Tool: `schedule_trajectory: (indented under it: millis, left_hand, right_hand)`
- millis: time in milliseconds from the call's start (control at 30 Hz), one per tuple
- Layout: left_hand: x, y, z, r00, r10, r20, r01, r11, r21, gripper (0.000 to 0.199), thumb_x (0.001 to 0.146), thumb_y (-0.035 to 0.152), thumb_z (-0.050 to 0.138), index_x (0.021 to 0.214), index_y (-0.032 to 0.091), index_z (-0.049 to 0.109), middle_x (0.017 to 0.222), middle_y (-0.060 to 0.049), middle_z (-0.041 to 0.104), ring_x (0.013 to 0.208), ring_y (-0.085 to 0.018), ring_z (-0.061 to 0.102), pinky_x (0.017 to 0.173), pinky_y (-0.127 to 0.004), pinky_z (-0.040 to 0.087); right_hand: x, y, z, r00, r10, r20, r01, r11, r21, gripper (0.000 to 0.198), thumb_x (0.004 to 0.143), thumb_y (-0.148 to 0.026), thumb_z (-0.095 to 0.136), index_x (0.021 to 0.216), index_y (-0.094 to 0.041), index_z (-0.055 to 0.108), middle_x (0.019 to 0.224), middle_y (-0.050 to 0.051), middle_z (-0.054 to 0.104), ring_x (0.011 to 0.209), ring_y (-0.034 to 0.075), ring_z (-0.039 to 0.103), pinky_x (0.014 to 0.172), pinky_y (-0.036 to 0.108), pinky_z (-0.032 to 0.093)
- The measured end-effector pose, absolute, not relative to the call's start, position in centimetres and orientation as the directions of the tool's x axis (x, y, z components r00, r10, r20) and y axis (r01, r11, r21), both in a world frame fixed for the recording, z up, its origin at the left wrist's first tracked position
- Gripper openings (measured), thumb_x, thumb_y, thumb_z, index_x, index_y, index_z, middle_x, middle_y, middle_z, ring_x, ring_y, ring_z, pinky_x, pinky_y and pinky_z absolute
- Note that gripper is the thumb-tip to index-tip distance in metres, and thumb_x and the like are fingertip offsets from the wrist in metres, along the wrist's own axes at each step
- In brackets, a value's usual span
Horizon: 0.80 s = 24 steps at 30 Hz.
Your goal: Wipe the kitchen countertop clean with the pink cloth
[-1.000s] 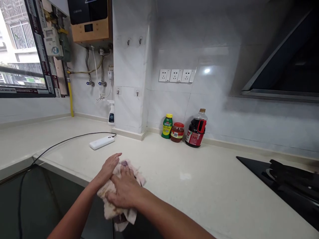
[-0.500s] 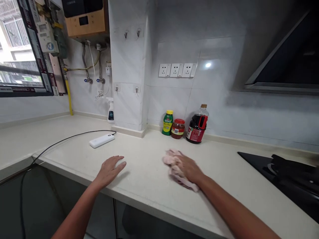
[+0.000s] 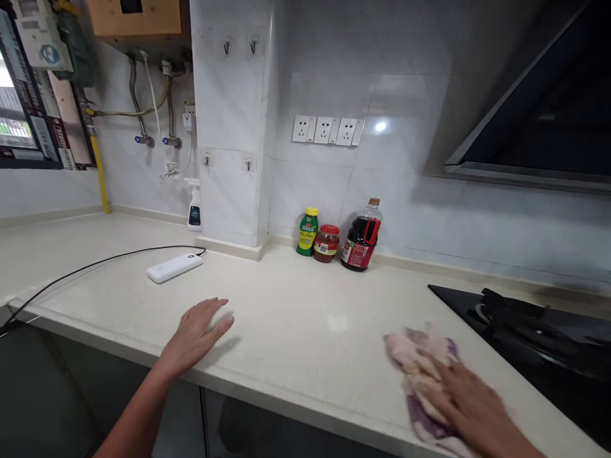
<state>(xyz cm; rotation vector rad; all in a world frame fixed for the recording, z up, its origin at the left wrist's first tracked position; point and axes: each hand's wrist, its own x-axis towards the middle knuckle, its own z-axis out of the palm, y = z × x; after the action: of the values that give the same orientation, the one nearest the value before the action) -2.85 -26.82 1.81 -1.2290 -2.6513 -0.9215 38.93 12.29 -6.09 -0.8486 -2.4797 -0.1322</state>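
Under my right hand (image 3: 470, 401) is a crumpled pink and purple cloth (image 3: 420, 362), pressed flat against the pale countertop (image 3: 305, 343) close to the stove. Motion blurs both the hand and the cloth a little. My left hand (image 3: 198, 334) hovers just over the counter near its front edge, fingers stretched and thumb apart, holding nothing. The thing nearest to it is a white power bank (image 3: 174, 268) with a black cable (image 3: 95, 259) plugged in.
Against the back wall stand a green bottle with a yellow cap (image 3: 307, 233), a red-lidded jar (image 3: 326, 244) and a large dark sauce bottle (image 3: 361, 238). A spray bottle (image 3: 193, 207) is beside the pillar. The black gas stove (image 3: 534, 331) borders the right side.
My right hand has swept the cloth rightward and nearer to me, toward the stove. My left hand stays open over about the same spot. The view has turned slightly right.
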Motion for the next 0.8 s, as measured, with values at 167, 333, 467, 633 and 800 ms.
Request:
schedule_trajectory:
  millis: [167, 333, 467, 633, 800]
  left_hand:
    - [-2.9, -27.0, 1.5, -0.67, 0.663, 0.334, 0.724, 0.483, 0.493, 0.066, 0.097, 0.069, 0.036, 0.145, 0.028, 0.054, 0.155, -0.006, 0.051, 0.144, -0.031, 0.043, 0.119, -0.05, 0.036]
    - [-3.8, -27.1, 0.1, -0.629, 0.64, 0.442, 0.772, 0.446, 0.453, 0.058, 0.1, 0.059, 0.037, 0.145, 0.027, 0.054, 0.153, -0.006, 0.053, 0.144, -0.028, 0.045, 0.121, -0.049, 0.036]
    - [-5.7, -27.2, -1.4, -0.641, 0.556, 0.528, 0.767, 0.442, 0.465, 0.056, 0.103, 0.053, 0.035, 0.15, 0.027, 0.049, 0.161, -0.007, 0.042, 0.148, -0.029, 0.038, 0.121, -0.05, 0.036]
    - [-7.2, -27.5, -2.9, -0.593, 0.541, 0.597, 0.805, 0.418, 0.421, 0.054, 0.103, 0.05, 0.038, 0.152, 0.029, 0.047, 0.165, -0.006, 0.036, 0.152, -0.031, 0.031, 0.123, -0.051, 0.033]
    - [-6.8, -28.0, -3.1, -0.642, 0.589, 0.49, 0.766, 0.486, 0.42, 0.055, 0.099, 0.06, 0.044, 0.145, 0.033, 0.056, 0.161, -0.004, 0.042, 0.149, -0.033, 0.037, 0.119, -0.051, 0.04]
  right_hand:
    - [25.5, -0.4, 0.4, -0.953, 0.3, 0.036, 0.285, 0.932, -0.225, 0.073, 0.095, -0.065, 0.052, 0.159, -0.034, 0.035, 0.166, 0.012, 0.019, 0.153, 0.037, 0.011, 0.12, 0.069, 0.015]
    - [12.2, -8.5, 4.5, -0.992, -0.124, -0.036, -0.1, 0.913, -0.395, 0.069, 0.091, -0.045, 0.063, 0.155, -0.033, 0.04, 0.167, 0.012, 0.016, 0.154, 0.037, 0.005, 0.122, 0.064, 0.007]
    - [3.1, -10.4, 4.0, -0.936, -0.323, 0.141, -0.352, 0.874, -0.335, 0.067, 0.095, -0.046, 0.057, 0.155, -0.026, 0.037, 0.163, 0.012, 0.03, 0.151, 0.035, 0.021, 0.122, 0.059, 0.02]
    - [-1.8, -5.5, 3.8, -0.933, -0.271, 0.237, -0.331, 0.906, -0.265, 0.052, 0.091, -0.04, 0.062, 0.141, -0.033, 0.053, 0.148, 0.0, 0.053, 0.137, 0.025, 0.044, 0.117, 0.047, 0.031]
    - [1.3, 6.1, 3.6, -0.966, 0.059, 0.253, -0.01, 0.966, -0.26, 0.046, 0.093, -0.035, 0.052, 0.139, -0.03, 0.057, 0.144, 0.0, 0.055, 0.131, 0.027, 0.048, 0.11, 0.044, 0.036]
